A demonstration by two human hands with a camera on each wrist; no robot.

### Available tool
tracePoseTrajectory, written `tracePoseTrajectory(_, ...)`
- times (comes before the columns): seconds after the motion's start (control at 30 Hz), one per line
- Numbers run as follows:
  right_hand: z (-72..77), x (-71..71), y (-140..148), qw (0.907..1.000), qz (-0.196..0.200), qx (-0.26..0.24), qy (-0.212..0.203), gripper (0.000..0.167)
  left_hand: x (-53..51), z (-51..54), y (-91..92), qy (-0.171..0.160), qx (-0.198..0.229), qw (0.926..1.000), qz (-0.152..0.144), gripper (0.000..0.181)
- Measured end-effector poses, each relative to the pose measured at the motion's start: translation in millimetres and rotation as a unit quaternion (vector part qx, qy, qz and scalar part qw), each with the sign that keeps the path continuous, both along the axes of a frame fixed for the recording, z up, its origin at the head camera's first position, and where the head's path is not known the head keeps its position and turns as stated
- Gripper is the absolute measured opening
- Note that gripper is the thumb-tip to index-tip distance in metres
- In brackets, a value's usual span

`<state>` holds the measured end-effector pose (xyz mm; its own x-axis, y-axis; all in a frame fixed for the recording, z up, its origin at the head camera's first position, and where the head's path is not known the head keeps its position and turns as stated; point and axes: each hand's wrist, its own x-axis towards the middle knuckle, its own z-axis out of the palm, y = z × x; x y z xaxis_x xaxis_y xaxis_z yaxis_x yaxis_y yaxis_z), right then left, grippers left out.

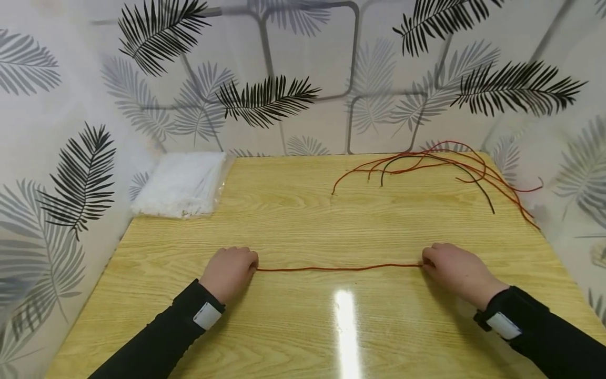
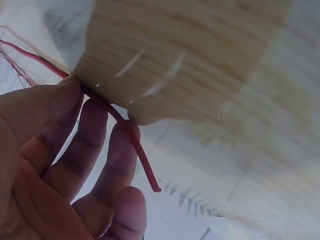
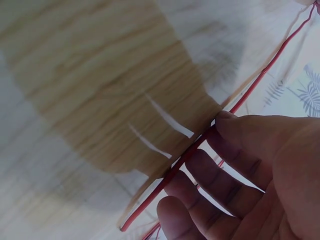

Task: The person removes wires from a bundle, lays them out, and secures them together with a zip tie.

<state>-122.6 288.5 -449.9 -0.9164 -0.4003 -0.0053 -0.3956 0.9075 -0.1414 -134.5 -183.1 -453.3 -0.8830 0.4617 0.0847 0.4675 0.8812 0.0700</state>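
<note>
A thin red cord (image 1: 331, 269) runs nearly straight from side to side, low over the wooden table (image 1: 303, 226). The left hand (image 1: 232, 271) pinches it near its left end between thumb and fingers; in the left wrist view the cord's tip (image 2: 156, 188) sticks out past the fingers of the hand (image 2: 75, 165). At the other end the right hand (image 1: 456, 271) pinches the cord. The right wrist view shows that hand (image 3: 240, 175) with thumb and curled fingers on the cord (image 3: 200, 137), whose free end reaches beyond the fingers.
Several red cords (image 1: 416, 153) and a black one (image 1: 485, 197) lie loosely at the back right. A clear plastic bag (image 1: 182, 184) with white contents lies at the back left. Leaf-patterned sheeting (image 1: 312, 58) stands behind the table and at both sides.
</note>
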Motion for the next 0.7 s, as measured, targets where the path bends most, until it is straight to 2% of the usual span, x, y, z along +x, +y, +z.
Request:
tracePoseTrajectory(0.13, -0.8, 0.7, 5, 1.0000, -0.003, 0.002, 0.000, 0.018, -0.2, -0.6, -3.7, -0.009, 0.009, 0.9998, 0.015, 0.015)
tracePoseTrajectory(0.3, -2.2, 1.7, 12, 1.0000, -0.001, 0.004, 0.001, 0.016, 0.4, -2.5, -8.6, -0.025, 0.008, 0.9982, 0.055, 0.013)
tracePoseTrajectory(0.4, -2.4, 2.2, 15, 1.0000, -0.005, 0.002, -0.003, 0.016, 1.2, -3.5, -10.6, -0.012, 0.002, 0.9977, 0.066, 0.011)
tracePoseTrajectory(0.6, -1.6, 4.0, 22, 0.9998, -0.016, 0.003, -0.009, 0.015, 2.8, -2.1, -12.9, 0.030, -0.007, 0.9975, 0.064, 0.011)
tracePoseTrajectory(0.7, -0.7, 4.6, 26, 0.9998, -0.021, 0.002, -0.007, 0.014, 2.9, -1.3, -14.2, 0.035, -0.008, 0.9970, 0.068, 0.012)
